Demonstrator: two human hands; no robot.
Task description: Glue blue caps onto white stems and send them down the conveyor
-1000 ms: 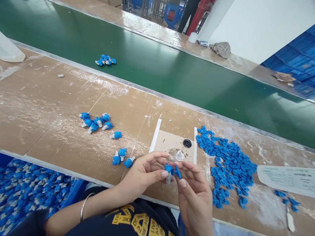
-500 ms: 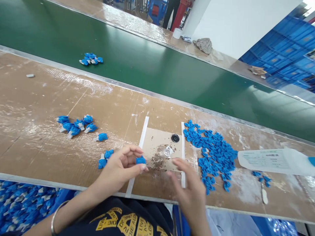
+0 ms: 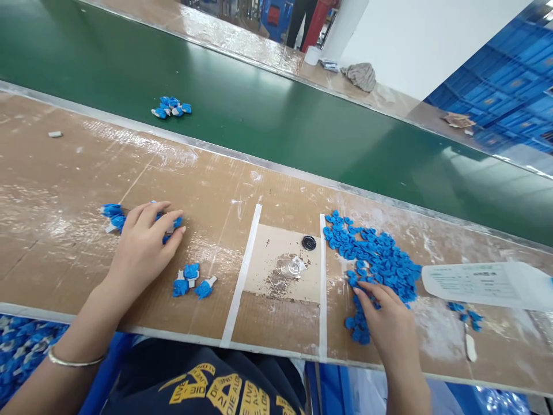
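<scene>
We noted the thumb and forefinger of the right hand nearly together at the heap of thin, lobed, matte blue pieces; whether one was pinched, we could not tell. The left hand arched, fingers apart, over chunky blue-and-grey pieces on the brown, glossy-surfaced desk. We judged both kinds light and fairly stiff, best held by edge or grey tab. Between the hands lay a speckled beige sheet bearing a ridged black disc.

Grey cloth: crumpled, well beyond the right fingers.
White cylinder: upright, beyond and left of those fingers.
Blue crates: stacked, beyond and right of them.
</scene>
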